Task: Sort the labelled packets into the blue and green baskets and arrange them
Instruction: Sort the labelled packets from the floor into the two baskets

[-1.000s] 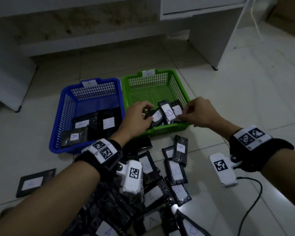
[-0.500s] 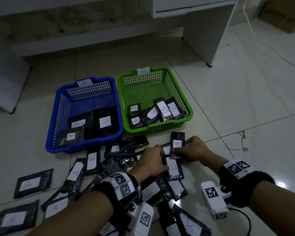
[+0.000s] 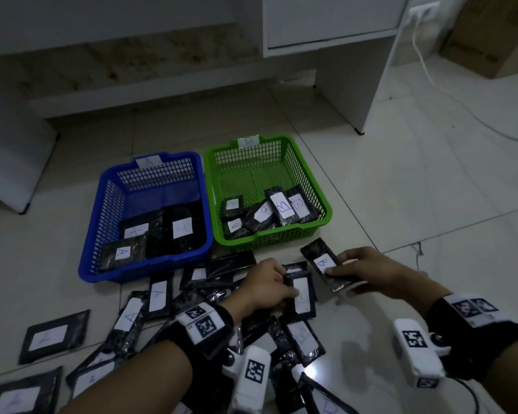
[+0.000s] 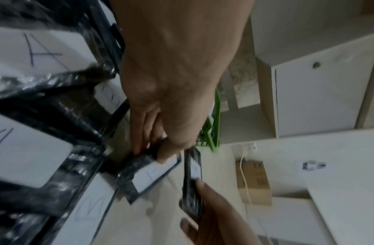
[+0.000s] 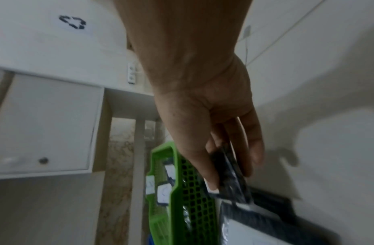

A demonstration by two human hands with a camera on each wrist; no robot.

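Note:
On the tiled floor a blue basket (image 3: 96,234) tagged A holds a few black packets with A labels. Beside it a green basket (image 3: 323,201) tagged B holds several B packets. In front lies a pile of black labelled packets (image 3: 159,297). My right hand (image 3: 368,273) pinches a black packet marked B (image 3: 323,264), thumb on its label, just below the green basket; the right wrist view shows that packet (image 5: 230,175) between thumb and fingers. My left hand (image 3: 266,285) grips another packet (image 3: 301,294) at the pile's edge, seen in the left wrist view (image 4: 152,174).
White cabinets (image 3: 326,22) and a low ledge stand behind the baskets. A power cable (image 3: 437,85) trails from a wall socket across the floor at the right, near a cardboard box (image 3: 491,34). Loose packets (image 3: 54,336) lie at the lower left. Bare tiles extend right.
Both hands left the green basket and came down to the pile. The right hand has taken a B packet and lifted it slightly; the left hand has closed on another packet.

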